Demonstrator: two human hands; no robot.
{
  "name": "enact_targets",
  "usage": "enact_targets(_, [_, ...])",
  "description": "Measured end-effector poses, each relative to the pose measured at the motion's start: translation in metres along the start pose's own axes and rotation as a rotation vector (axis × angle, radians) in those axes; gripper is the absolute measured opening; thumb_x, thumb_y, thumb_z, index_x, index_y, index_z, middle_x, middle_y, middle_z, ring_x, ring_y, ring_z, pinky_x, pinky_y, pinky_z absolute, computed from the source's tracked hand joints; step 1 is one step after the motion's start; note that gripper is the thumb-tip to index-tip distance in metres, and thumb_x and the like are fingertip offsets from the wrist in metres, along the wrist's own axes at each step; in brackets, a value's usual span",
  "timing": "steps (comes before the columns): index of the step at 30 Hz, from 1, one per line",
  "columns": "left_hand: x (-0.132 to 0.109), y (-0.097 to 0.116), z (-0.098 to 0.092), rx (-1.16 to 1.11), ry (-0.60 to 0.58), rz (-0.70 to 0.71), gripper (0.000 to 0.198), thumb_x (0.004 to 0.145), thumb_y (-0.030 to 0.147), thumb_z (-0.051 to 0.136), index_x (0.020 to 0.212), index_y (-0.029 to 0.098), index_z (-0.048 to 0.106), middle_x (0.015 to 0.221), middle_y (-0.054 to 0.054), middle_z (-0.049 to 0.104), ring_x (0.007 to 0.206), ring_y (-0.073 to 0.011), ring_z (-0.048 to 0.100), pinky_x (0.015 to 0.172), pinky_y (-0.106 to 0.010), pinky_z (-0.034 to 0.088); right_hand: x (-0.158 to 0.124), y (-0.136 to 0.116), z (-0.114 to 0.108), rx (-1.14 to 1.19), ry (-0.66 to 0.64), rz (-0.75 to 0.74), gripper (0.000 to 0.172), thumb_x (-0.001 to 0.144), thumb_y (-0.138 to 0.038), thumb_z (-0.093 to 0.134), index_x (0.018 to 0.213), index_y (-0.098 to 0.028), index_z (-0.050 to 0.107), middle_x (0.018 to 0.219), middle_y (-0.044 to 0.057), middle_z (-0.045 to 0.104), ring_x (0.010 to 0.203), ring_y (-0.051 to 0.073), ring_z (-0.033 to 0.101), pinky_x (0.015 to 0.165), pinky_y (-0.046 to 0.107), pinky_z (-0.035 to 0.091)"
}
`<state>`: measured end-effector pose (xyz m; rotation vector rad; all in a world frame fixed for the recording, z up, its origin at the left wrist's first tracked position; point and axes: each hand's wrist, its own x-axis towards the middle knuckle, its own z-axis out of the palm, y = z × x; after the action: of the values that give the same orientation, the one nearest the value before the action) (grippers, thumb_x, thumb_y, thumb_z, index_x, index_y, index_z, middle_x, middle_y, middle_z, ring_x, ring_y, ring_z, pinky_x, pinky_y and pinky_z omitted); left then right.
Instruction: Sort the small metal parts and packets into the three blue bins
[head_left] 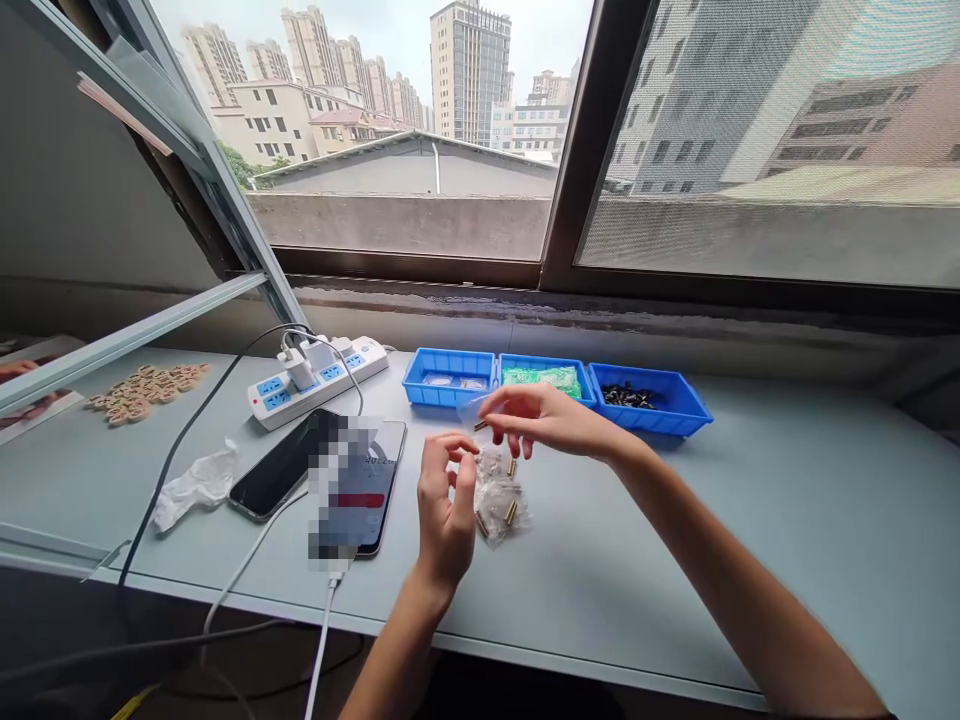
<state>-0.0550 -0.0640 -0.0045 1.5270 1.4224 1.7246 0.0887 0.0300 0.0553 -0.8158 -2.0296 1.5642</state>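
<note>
My right hand (536, 418) reaches over the table with its fingertips pinched on a small clear plastic bag (471, 410). A short brass-coloured piece shows at the fingertips. Just below and to the left is my left hand (448, 500), its fingers curved and the thumb apart from them, with nothing visible between. Under and beside both hands lies a pile of small clear bags (502, 505), with several short brass-coloured cylinders showing in or on them.
Along the window stand three blue bins: one with clear packets (420, 395), one with green-white packets (544, 380), one with small black parts (630, 397). Leftward lie two phones, a power strip (319, 385) with cables, crumpled tissue (199, 485) and small wooden pieces (142, 392).
</note>
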Motion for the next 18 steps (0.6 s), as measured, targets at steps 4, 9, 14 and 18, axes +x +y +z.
enact_targets(4, [0.000,0.001,0.001,0.001,0.009,-0.012,0.015,0.088,0.030,0.044,0.084,0.020,0.055,0.085,-0.004,0.055,0.069,-0.0130,0.054,0.051,-0.022,0.042,0.012,0.019,-0.015,0.016,0.297,0.167,0.017,0.081,-0.021,0.068,0.097,-0.016,0.068,0.066,-0.001,0.066,0.049,0.007,0.056,0.043,0.016,0.048])
enact_targets(9, [0.002,0.005,0.001,0.013,0.022,0.038,0.013,0.086,0.027,0.045,0.083,0.020,0.056,0.084,-0.003,0.056,0.064,-0.0113,0.052,0.053,-0.022,0.044,0.026,0.036,-0.024,0.016,0.463,0.205,0.028,0.084,-0.019,0.063,0.111,-0.014,0.063,0.067,0.002,0.068,0.049,0.009,0.059,0.044,0.017,0.050])
enact_targets(14, [0.002,0.006,0.001,0.027,0.015,0.026,0.013,0.085,0.027,0.045,0.081,0.020,0.056,0.084,-0.003,0.056,0.066,-0.0122,0.054,0.051,-0.022,0.044,0.040,0.036,-0.012,-0.067,0.475,0.112,0.065,0.087,-0.025,0.060,0.146,-0.017,0.034,0.105,0.011,0.072,0.068,0.016,0.071,0.048,0.022,0.055])
enact_targets(18, [0.003,0.007,0.001,0.045,0.023,0.017,0.013,0.085,0.027,0.045,0.082,0.020,0.056,0.085,-0.003,0.056,0.067,-0.0124,0.055,0.052,-0.022,0.045,0.036,0.032,-0.008,-0.216,0.468,0.072,0.039,0.083,-0.020,0.061,0.122,-0.016,0.062,0.101,0.010,0.073,0.063,0.017,0.070,0.044,0.023,0.051])
